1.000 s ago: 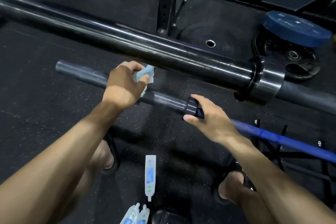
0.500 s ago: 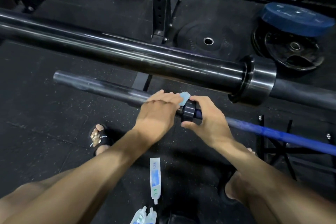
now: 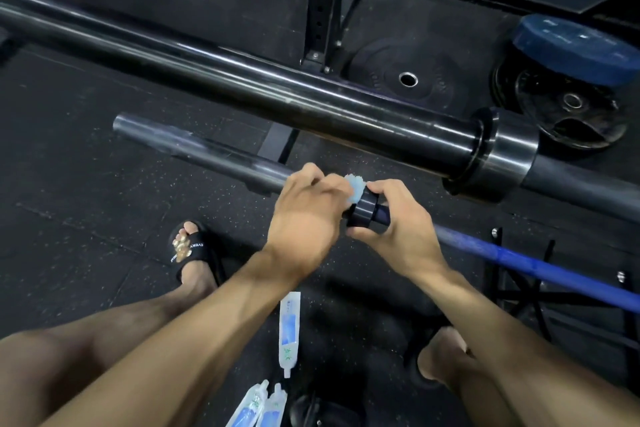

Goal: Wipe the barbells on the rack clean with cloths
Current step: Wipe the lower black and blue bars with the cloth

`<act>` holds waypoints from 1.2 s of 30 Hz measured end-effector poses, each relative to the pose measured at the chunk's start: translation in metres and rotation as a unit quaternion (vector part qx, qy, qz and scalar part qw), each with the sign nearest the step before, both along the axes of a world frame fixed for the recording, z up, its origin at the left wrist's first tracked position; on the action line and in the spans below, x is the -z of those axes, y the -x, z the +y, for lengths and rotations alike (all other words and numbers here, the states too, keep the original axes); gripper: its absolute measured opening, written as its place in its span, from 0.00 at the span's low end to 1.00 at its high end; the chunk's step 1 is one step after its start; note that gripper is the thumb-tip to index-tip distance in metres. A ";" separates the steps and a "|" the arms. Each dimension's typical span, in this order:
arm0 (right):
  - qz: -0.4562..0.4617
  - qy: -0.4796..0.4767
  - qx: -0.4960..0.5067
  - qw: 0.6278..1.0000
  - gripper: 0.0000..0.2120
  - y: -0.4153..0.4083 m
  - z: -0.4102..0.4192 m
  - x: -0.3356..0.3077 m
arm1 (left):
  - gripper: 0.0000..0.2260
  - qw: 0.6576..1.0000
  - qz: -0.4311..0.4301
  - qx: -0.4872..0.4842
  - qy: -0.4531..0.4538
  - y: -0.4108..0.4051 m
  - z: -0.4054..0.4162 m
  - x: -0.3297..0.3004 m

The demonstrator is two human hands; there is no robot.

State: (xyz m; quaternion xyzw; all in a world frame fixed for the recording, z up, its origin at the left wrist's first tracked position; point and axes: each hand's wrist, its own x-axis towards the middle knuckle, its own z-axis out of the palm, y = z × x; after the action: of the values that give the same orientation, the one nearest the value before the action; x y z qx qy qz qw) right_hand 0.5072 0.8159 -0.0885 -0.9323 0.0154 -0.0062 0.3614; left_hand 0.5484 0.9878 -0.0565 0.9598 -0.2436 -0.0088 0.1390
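You're in a gym: speckled black rubber floor point(image 3: 86, 191) underfoot, thick barbell point(image 3: 277, 94) just beyond your hands, a perforated rack upright point(image 3: 320, 0) farther out, weight plates point(image 3: 571, 80) stacked past your right hand point(image 3: 403, 230).

One head-worn view was given, aimed forward and steeply down. Both hands were seen close by, with the floor point(image 3: 86, 191) below and the rack upright point(image 3: 320, 0) farther off.

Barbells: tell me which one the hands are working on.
The lower, thinner barbell with the blue shaft. The left hand presses a pale blue cloth at its collar; the right hand grips there. The thick black barbell above goes untouched.
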 end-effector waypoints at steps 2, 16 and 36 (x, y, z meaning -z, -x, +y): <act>-0.002 -0.006 0.001 1.000 0.36 0.001 -0.001 0.000 | 0.10 0.997 -0.043 0.006 0.068 0.012 0.013 0.004; 0.080 -0.015 0.007 0.997 0.33 -0.004 -0.009 -0.007 | 0.17 0.991 -0.126 0.047 0.013 0.000 0.046 0.029; 0.021 0.044 0.000 0.999 0.35 0.000 -0.001 -0.001 | 0.17 0.985 -0.022 -0.173 -0.005 -0.026 0.038 0.024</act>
State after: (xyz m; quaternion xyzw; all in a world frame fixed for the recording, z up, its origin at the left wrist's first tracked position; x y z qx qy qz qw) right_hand 0.5075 0.8146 -0.0874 -0.9471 0.0226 0.0133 0.3198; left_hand 0.5745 1.0260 -0.0809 0.9882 -0.0764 0.0352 0.1282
